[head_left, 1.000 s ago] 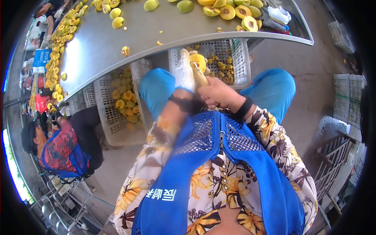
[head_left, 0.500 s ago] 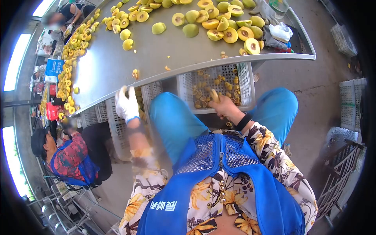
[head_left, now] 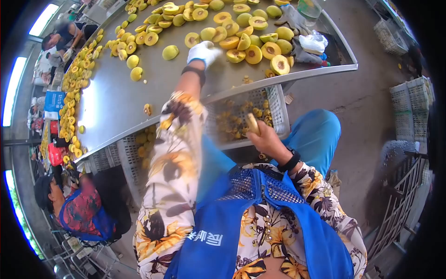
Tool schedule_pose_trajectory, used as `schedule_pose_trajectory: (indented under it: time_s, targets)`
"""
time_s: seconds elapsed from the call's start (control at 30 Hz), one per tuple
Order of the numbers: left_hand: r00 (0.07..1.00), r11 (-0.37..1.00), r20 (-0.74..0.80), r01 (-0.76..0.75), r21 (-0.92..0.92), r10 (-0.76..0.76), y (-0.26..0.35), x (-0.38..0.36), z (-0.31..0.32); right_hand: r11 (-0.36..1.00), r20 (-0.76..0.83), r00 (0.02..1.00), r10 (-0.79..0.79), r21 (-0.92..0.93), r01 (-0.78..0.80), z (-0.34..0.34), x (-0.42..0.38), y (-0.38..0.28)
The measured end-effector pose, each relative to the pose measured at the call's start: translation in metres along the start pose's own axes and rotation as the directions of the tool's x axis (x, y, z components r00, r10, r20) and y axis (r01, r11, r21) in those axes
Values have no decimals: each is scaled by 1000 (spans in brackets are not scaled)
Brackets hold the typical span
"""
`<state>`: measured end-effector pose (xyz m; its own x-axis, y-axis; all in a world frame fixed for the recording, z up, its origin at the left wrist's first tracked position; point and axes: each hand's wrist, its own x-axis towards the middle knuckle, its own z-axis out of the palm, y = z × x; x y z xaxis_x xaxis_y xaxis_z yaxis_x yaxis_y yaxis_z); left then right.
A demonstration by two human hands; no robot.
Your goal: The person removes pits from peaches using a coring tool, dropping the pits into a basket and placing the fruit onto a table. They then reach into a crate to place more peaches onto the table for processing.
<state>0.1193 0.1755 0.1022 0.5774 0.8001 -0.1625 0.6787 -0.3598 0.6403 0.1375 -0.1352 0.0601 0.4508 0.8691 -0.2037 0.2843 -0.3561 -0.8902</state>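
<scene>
My left hand (head_left: 204, 53), in a white glove, reaches over the metal table right beside the yellow-green peach halves (head_left: 192, 40); its fingers are smeared by motion. Several of the halves lie cut side up and show the brown pit or hollow. My bare right hand (head_left: 270, 142) is closed around a short tan stick-like tool (head_left: 253, 123), whose end points up toward the table. Below and behind that tool stands a white plastic crate (head_left: 278, 104) with small fruit scraps inside, partly behind my left sleeve.
The steel table (head_left: 111, 109) has a raised rim. Grey gloves (head_left: 291, 21) and a white plastic bag (head_left: 313, 43) lie at its right end. Another crate (head_left: 130, 162) stands under the table at left. A co-worker (head_left: 83, 200) sits at left; stacked crates (head_left: 409, 109) stand at right.
My left hand has moved from the table's front edge up and right, onto the table by the fruit. My right hand still grips the tan tool, held low over the crate.
</scene>
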Motion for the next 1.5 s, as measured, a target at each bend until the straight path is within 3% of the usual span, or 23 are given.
schedule_pose_trajectory:
  time_s: [0.03, 0.1, 0.2, 0.33, 0.43, 0.57, 0.67, 0.77, 0.87, 1.07, 1.17, 1.27, 1.37, 1.4, 1.5]
  targets:
    - [997, 920, 54, 75, -386, -58, 3, -18, -8, 999, -39, 998, -51, -2, 51, 0, 4, -4]
    - [957, 533, 284, 272, -801, -61, -13, -44, -20, 989, -113, 983, -145, -5, 146, 1, 11, -16]
    - [964, 249, 262, 264, -932, -44, -5, -122, -23, 985, -34, 988, -151, -86, 148, 0, 17, -55]
    - [933, 152, 242, 289, -945, -266, 0, -179, 4, 967, 26, 977, -212, -138, 214, 16, 15, -68]
    - [950, 54, 186, 205, -977, -250, -7, -192, 23, 961, 54, 977, -205, -177, 211, 19, 7, -70]
    - [970, 102, 72, 97, -990, -232, -3, -198, 39, 961, 55, 983, -175, -207, 183, 18, -1, -66]
    - [984, 316, -75, -20, -949, -162, -11, -195, 52, 961, 40, 984, -174, -213, 178, 16, -6, -67]
    - [975, 295, -152, -99, -950, -162, 2, -202, 51, 953, 10, 978, -209, -221, 206, 17, -11, -68]
    - [983, 223, -99, -63, -973, -153, 5, -204, 49, 947, -4, 971, -238, -224, 231, 16, -14, -68]
    - [975, 220, -163, -128, -967, -151, 6, -207, 52, 939, -44, 955, -292, -205, 277, 21, -17, -64]
    - [980, 157, -89, -62, -986, -177, 5, -210, 48, 938, 26, 961, -275, -212, 274, 20, -19, -67]
    - [994, 137, 68, 80, -987, -91, -1, -208, 35, 943, 126, 967, -221, -226, 245, 16, -19, -68]
    - [931, 155, 363, 355, -922, 26, -14, -200, 22, 959, 164, 973, -164, -205, 197, 17, -16, -63]
    - [904, 78, 426, 428, -900, -36, -13, -198, 23, 965, 166, 975, -147, -192, 178, 18, -16, -61]
    - [978, 192, 32, 72, -979, -204, -26, -196, 51, 987, 132, 986, -106, -105, 120, 23, -22, -64]
